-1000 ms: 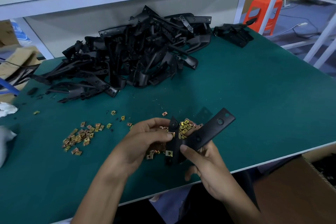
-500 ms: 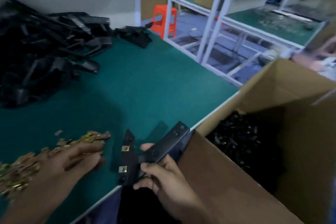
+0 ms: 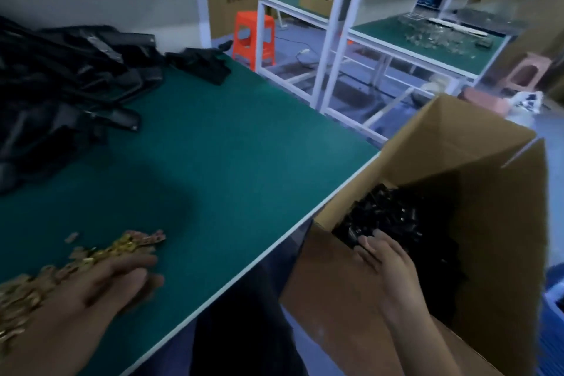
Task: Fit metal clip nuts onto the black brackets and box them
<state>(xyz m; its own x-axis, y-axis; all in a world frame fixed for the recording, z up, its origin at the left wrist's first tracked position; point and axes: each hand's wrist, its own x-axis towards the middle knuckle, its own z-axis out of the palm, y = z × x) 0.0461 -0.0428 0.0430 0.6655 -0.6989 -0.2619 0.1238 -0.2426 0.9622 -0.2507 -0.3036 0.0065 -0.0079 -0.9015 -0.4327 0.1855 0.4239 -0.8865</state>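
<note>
A heap of black brackets (image 3: 61,82) lies at the back left of the green table (image 3: 232,162). Gold metal clip nuts (image 3: 128,246) are strewn along the table's front left. My left hand (image 3: 110,287) rests on the table by the nuts, fingers loosely bent, holding nothing that I can see. To the right stands an open cardboard box (image 3: 476,162) part-filled with black brackets (image 3: 393,217). My right hand (image 3: 387,262) reaches over the box's near wall, fingers straight, fingertips at the brackets inside. No bracket shows in it.
A small separate clump of black parts (image 3: 201,65) sits at the table's far edge. Beyond the table are an orange stool (image 3: 253,36), white-framed workbenches (image 3: 396,40) and a pink stool (image 3: 528,73). A blue crate edge (image 3: 554,299) shows at the right.
The view has swung right. My right hand carried the fitted bracket from over the table edge into the box and no longer holds it. My left hand stayed by the nuts.
</note>
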